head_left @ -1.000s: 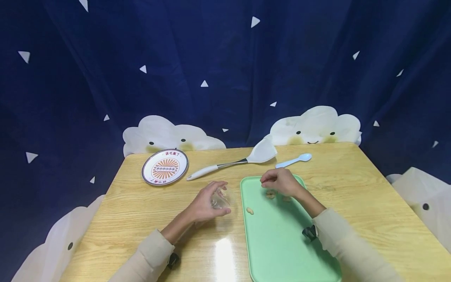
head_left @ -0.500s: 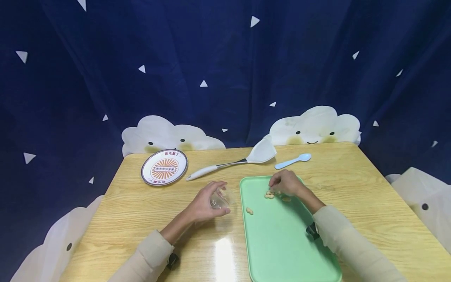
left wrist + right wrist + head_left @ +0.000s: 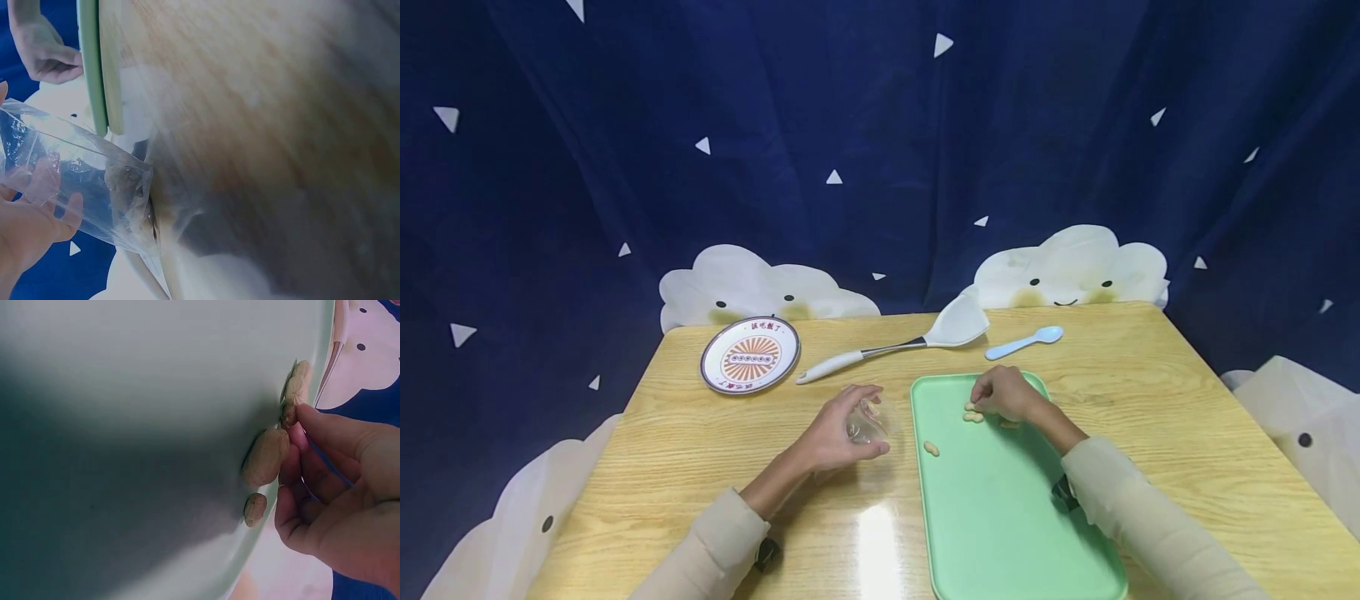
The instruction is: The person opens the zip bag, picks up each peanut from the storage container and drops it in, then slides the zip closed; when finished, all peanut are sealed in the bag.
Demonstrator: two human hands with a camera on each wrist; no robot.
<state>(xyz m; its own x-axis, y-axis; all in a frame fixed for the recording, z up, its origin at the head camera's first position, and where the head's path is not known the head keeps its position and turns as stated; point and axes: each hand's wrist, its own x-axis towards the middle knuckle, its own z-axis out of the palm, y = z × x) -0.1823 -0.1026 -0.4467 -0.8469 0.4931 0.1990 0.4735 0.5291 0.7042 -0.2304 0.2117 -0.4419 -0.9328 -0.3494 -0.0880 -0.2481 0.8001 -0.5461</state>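
My left hand (image 3: 837, 433) holds a clear plastic bag (image 3: 81, 164), thumb and fingers spread around its mouth. Tan lumps that look like peanuts (image 3: 128, 194) lie at the bag's lower end. Over the far end of a green tray (image 3: 1000, 517) is my right hand (image 3: 1011, 396). Its thumb and forefinger pinch one end of an unshelled peanut (image 3: 300, 382) close over the tray. Two more peanuts show beside the fingers in the right wrist view, a large one (image 3: 266, 457) and a small one (image 3: 255, 509). Another single peanut (image 3: 931, 448) lies near the tray's left edge.
Behind the hands on the wooden table (image 3: 700, 467) lie a white plate (image 3: 751, 356) with a red pattern, a spatula (image 3: 955, 323) with a white head, and a light blue spoon (image 3: 1026, 342). A dark blue curtain (image 3: 880, 125) hangs behind the table.
My right hand has shifted a little right and down onto the peanuts, and its fingertips have come to one of them. The left hand and the bag have stayed put.
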